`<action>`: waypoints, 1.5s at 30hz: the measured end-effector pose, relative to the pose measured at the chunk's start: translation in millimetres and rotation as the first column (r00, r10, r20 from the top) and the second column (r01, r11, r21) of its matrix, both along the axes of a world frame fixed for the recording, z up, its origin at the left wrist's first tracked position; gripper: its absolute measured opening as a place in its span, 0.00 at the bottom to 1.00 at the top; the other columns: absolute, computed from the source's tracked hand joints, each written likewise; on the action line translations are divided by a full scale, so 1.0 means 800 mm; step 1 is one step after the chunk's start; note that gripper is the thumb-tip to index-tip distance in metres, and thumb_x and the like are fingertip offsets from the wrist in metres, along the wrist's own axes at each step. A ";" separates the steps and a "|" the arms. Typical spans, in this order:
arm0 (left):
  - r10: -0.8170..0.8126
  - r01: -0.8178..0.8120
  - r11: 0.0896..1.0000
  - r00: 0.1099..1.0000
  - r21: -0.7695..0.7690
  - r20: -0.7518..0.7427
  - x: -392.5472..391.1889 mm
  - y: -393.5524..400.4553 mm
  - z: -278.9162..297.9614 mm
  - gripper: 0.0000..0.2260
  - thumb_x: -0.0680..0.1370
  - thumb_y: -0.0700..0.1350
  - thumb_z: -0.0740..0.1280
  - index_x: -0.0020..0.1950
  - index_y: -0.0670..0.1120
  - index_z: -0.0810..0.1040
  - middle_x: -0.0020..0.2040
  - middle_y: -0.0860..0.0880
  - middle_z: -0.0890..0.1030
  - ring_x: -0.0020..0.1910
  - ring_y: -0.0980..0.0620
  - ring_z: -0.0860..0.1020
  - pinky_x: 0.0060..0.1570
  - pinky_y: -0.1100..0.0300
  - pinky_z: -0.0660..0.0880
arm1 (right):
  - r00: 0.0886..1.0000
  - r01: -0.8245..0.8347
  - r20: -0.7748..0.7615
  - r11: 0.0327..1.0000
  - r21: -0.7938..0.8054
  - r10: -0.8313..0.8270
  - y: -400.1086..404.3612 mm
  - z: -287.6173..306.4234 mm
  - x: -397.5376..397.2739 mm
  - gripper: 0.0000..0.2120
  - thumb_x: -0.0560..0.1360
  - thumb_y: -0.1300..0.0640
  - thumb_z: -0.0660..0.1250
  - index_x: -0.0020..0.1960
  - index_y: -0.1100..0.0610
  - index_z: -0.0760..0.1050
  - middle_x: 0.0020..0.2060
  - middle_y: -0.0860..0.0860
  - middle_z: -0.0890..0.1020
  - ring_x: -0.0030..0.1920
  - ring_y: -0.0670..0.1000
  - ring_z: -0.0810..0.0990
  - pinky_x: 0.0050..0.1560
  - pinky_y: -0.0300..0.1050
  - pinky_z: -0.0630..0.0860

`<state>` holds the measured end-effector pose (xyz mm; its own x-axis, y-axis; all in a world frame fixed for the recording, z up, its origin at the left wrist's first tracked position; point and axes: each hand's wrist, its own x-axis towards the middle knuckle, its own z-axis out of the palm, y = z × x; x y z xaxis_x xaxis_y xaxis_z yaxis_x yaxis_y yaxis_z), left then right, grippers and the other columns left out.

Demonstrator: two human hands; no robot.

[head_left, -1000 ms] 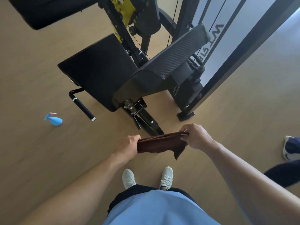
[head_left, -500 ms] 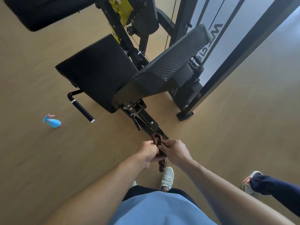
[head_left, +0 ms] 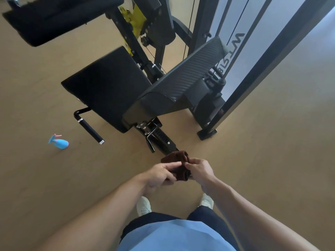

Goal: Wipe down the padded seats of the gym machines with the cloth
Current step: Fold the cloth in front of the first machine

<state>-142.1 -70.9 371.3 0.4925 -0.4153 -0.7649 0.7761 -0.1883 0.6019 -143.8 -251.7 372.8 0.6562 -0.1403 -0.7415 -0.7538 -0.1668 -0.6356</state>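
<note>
Cloth (head_left: 176, 164), brown and folded small, sits pinched between your left hand (head_left: 159, 175) and right hand (head_left: 198, 171), above the floor just short of the black padded seat (head_left: 107, 84). A blue spray bottle (head_left: 59, 142) lies on its side, contents unreadable.
</note>
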 end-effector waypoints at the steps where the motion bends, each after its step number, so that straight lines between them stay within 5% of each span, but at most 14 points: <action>1: 0.007 -0.007 1.000 1.000 -0.012 -0.006 0.000 -0.011 0.001 0.30 0.75 0.27 0.62 0.72 0.51 0.74 0.63 0.47 0.82 0.64 0.48 0.79 0.65 0.52 0.75 | 1.000 -0.014 0.008 1.000 -0.010 0.014 -0.008 -0.004 0.003 0.07 0.80 0.58 0.68 0.47 0.52 0.84 0.47 0.56 0.87 0.47 0.54 0.87 0.52 0.54 0.85; 5: 0.017 -0.017 1.000 0.999 -0.006 -0.029 -0.003 -0.078 -0.001 0.33 0.74 0.24 0.62 0.72 0.53 0.74 0.66 0.49 0.80 0.69 0.50 0.75 0.53 0.64 0.76 | 0.993 -0.113 -0.040 0.992 0.062 0.116 -0.053 -0.016 0.022 0.10 0.76 0.46 0.73 0.47 0.52 0.84 0.44 0.54 0.88 0.47 0.54 0.88 0.53 0.54 0.84; 10: 0.044 -0.042 0.996 0.999 0.073 -0.019 -0.011 -0.194 -0.004 0.28 0.73 0.23 0.62 0.65 0.50 0.80 0.50 0.58 0.85 0.58 0.58 0.78 0.62 0.62 0.71 | 0.984 -0.155 -0.094 0.988 -0.003 0.154 -0.138 -0.042 0.047 0.07 0.74 0.63 0.68 0.47 0.55 0.82 0.39 0.55 0.86 0.43 0.56 0.86 0.48 0.53 0.85; 12: 0.105 -0.105 0.985 0.994 0.134 0.009 -0.020 -0.246 -0.009 0.32 0.71 0.22 0.63 0.70 0.48 0.77 0.60 0.54 0.82 0.63 0.57 0.76 0.64 0.61 0.71 | 0.970 -0.234 -0.087 0.969 -0.076 0.228 -0.179 -0.039 0.054 0.08 0.75 0.64 0.66 0.43 0.53 0.80 0.37 0.52 0.84 0.39 0.53 0.84 0.40 0.45 0.82; 15: 0.169 -0.184 0.960 0.982 0.211 0.088 -0.035 -0.303 -0.023 0.32 0.69 0.26 0.66 0.66 0.55 0.80 0.68 0.58 0.77 0.71 0.56 0.71 0.71 0.50 0.69 | 0.952 -0.286 -0.127 0.957 -0.036 0.280 -0.221 -0.038 0.062 0.04 0.73 0.58 0.73 0.40 0.53 0.80 0.39 0.55 0.87 0.42 0.58 0.87 0.47 0.55 0.85; 18: 0.136 -0.187 0.953 0.967 0.240 0.213 -0.042 -0.332 -0.022 0.29 0.66 0.30 0.67 0.56 0.62 0.83 0.76 0.57 0.69 0.74 0.58 0.68 0.72 0.50 0.69 | 0.941 -0.252 -0.224 0.967 0.037 0.254 -0.240 -0.037 0.070 0.11 0.67 0.57 0.81 0.45 0.58 0.82 0.39 0.57 0.87 0.40 0.58 0.87 0.46 0.54 0.85; 22: 0.181 -0.237 0.926 0.961 0.293 0.207 -0.045 -0.342 -0.032 0.24 0.70 0.35 0.70 0.55 0.63 0.82 0.71 0.57 0.76 0.68 0.52 0.75 0.69 0.58 0.69 | 0.909 -0.033 -0.405 0.987 0.158 0.095 -0.244 -0.050 0.078 0.08 0.72 0.67 0.74 0.50 0.64 0.78 0.39 0.60 0.83 0.35 0.57 0.82 0.35 0.50 0.83; 26: 0.633 -0.645 0.728 0.763 0.234 0.132 -0.054 -0.320 -0.063 0.22 0.77 0.32 0.68 0.70 0.46 0.74 0.65 0.49 0.80 0.62 0.50 0.79 0.64 0.54 0.75 | 0.924 -0.120 -0.346 0.983 0.139 0.162 -0.234 -0.069 0.082 0.08 0.77 0.66 0.68 0.56 0.64 0.77 0.42 0.59 0.83 0.39 0.59 0.83 0.43 0.57 0.84; 29: 0.774 -0.741 0.540 0.623 0.398 0.110 -0.066 -0.286 -0.104 0.22 0.76 0.49 0.70 0.70 0.51 0.73 0.69 0.48 0.77 0.64 0.48 0.77 0.69 0.47 0.71 | 0.911 -0.192 -0.326 0.959 0.209 0.254 -0.226 -0.070 0.086 0.13 0.77 0.65 0.67 0.60 0.63 0.77 0.48 0.60 0.85 0.47 0.60 0.85 0.49 0.54 0.84; 32: 0.845 -0.796 0.486 0.534 0.361 0.038 -0.069 -0.245 -0.129 0.38 0.70 0.62 0.69 0.77 0.51 0.65 0.75 0.50 0.68 0.75 0.48 0.66 0.75 0.47 0.62 | 0.844 -0.247 -0.346 0.869 0.430 0.411 -0.221 -0.053 0.098 0.15 0.78 0.60 0.59 0.56 0.59 0.82 0.49 0.58 0.87 0.48 0.58 0.86 0.53 0.51 0.82; 35: 0.850 -0.824 0.518 0.527 0.228 -0.028 -0.069 -0.216 -0.151 0.33 0.77 0.64 0.64 0.78 0.53 0.61 0.77 0.47 0.64 0.77 0.44 0.62 0.72 0.44 0.62 | 0.835 -0.223 -0.293 0.774 0.593 0.466 -0.218 -0.040 0.121 0.22 0.79 0.59 0.52 0.44 0.60 0.85 0.42 0.59 0.87 0.39 0.56 0.87 0.42 0.46 0.84; 39: 0.858 -0.914 0.404 0.366 0.035 -0.360 -0.065 -0.194 -0.185 0.13 0.77 0.55 0.68 0.57 0.49 0.78 0.52 0.46 0.83 0.56 0.44 0.80 0.66 0.45 0.71 | 0.890 -0.262 -0.250 0.876 0.404 0.381 -0.213 -0.077 0.154 0.14 0.79 0.59 0.57 0.51 0.61 0.82 0.43 0.58 0.85 0.40 0.55 0.85 0.43 0.47 0.82; 42: 0.884 -0.922 0.376 0.326 0.095 -0.336 -0.061 -0.181 -0.219 0.08 0.73 0.44 0.73 0.50 0.45 0.79 0.42 0.46 0.83 0.45 0.48 0.80 0.56 0.51 0.76 | 0.921 -0.310 -0.226 0.948 0.068 0.317 -0.215 -0.132 0.172 0.07 0.79 0.61 0.64 0.54 0.60 0.78 0.46 0.58 0.83 0.45 0.57 0.83 0.51 0.53 0.83; 45: 0.904 -0.879 0.417 0.375 0.230 -0.207 -0.054 -0.174 -0.255 0.04 0.78 0.43 0.70 0.51 0.46 0.78 0.47 0.46 0.82 0.50 0.48 0.79 0.54 0.53 0.73 | 0.918 -0.347 -0.240 0.933 -0.099 0.316 -0.218 -0.185 0.182 0.05 0.79 0.60 0.63 0.46 0.57 0.77 0.47 0.58 0.82 0.53 0.61 0.82 0.62 0.60 0.79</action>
<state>-185.5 -210.3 167.5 0.3248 0.1986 -0.9247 0.6332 0.6806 0.3686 2.1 -425.7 224.6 0.5087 -0.0528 -0.8594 -0.7563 -0.5043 -0.4167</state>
